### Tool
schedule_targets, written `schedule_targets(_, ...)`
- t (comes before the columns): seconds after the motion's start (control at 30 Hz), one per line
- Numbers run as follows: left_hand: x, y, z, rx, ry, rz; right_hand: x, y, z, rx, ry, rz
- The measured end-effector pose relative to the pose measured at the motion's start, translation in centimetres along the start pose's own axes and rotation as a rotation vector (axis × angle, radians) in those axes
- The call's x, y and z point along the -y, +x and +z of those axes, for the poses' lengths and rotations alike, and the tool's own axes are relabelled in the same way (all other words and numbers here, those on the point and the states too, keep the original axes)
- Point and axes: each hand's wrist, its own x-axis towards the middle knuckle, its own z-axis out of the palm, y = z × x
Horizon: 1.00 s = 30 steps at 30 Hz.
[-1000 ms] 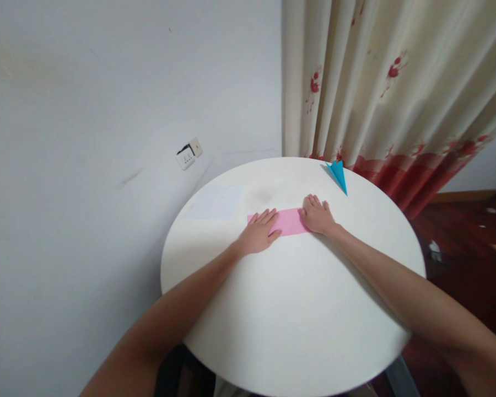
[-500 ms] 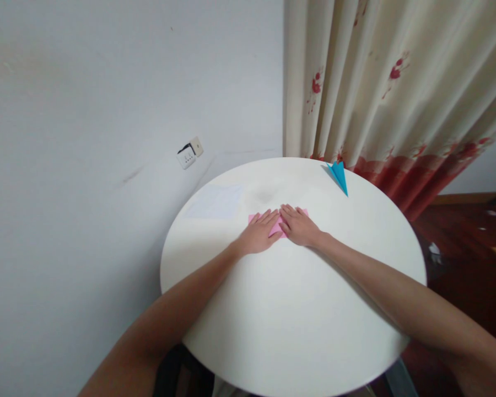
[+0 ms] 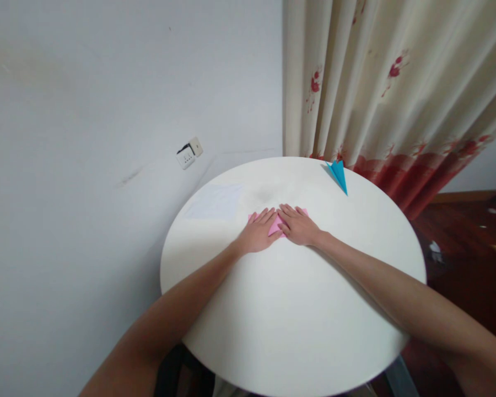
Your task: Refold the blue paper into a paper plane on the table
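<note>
A piece of pink paper (image 3: 276, 227) lies on the round white table (image 3: 289, 309), mostly covered by my two hands. My left hand (image 3: 257, 231) rests flat on its left part, fingers stretched out. On the right part lies my right hand (image 3: 298, 225), also flat with the fingers extended. The fingertips of both hands nearly meet over the middle of the paper, where a strip of pink shows between the thumbs. How the paper is folded beneath the palms is hidden.
A blue paper plane (image 3: 339, 176) sits near the table's far right edge. To the left lies a white sheet (image 3: 215, 201). Behind are a wall with a socket (image 3: 186, 157) and a cream curtain (image 3: 355, 82) with red flowers.
My left hand's fingers have shifted very slightly to the left on the pink paper. My right hand stays almost still, and the other things keep their places.
</note>
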Motion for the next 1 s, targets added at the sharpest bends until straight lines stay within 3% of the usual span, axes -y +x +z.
schedule_targets(1.0, 0.18, 0.03, 0.17, 0.007, 0.016, 0.001, 0.0, 0.1, 0.01, -0.005, -0.006, 0.001)
